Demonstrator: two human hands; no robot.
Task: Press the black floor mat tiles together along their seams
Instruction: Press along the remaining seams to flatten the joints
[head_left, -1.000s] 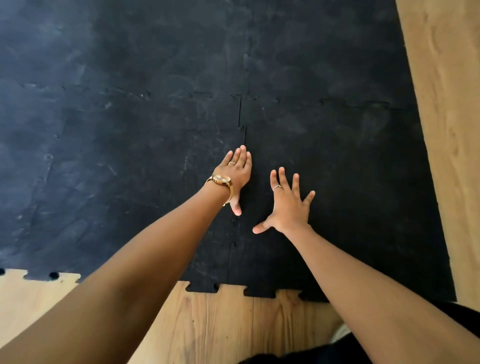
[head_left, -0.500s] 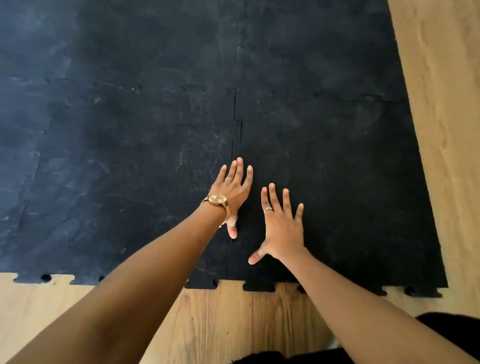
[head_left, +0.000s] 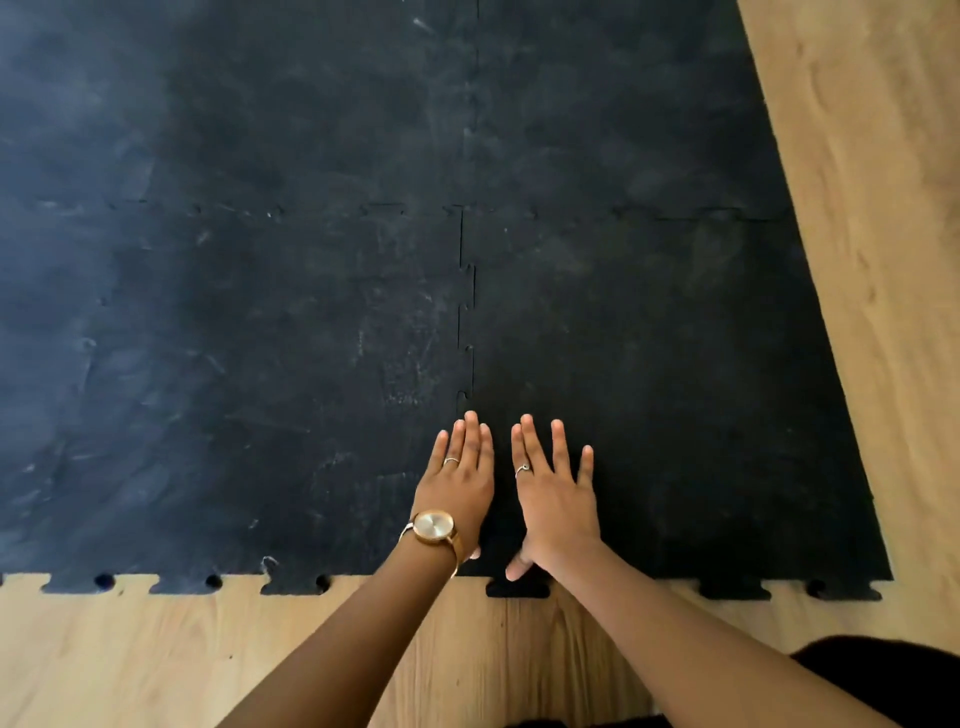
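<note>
Black interlocking floor mat tiles (head_left: 291, 322) cover most of the view. A vertical seam (head_left: 465, 312) with puzzle-shaped teeth runs down the middle, crossed by a horizontal seam (head_left: 649, 213) further off. My left hand (head_left: 460, 483), with a gold watch and a ring, lies flat on the mat over the lower end of the vertical seam. My right hand (head_left: 553, 493) lies flat just to its right on the right-hand tile (head_left: 701, 389), fingers spread. Both hands hold nothing. The seam under my left hand is hidden.
Light wooden floor (head_left: 156, 660) shows along the near edge and at the right (head_left: 872, 208). The mat's near edge (head_left: 524, 590) has jutting teeth. A dark piece of my clothing (head_left: 878, 675) sits at the bottom right.
Both hands have slid back toward me along the vertical seam, from mid-tile to the mat's near edge, and now lie closer together. The view has shifted, showing more wooden floor.
</note>
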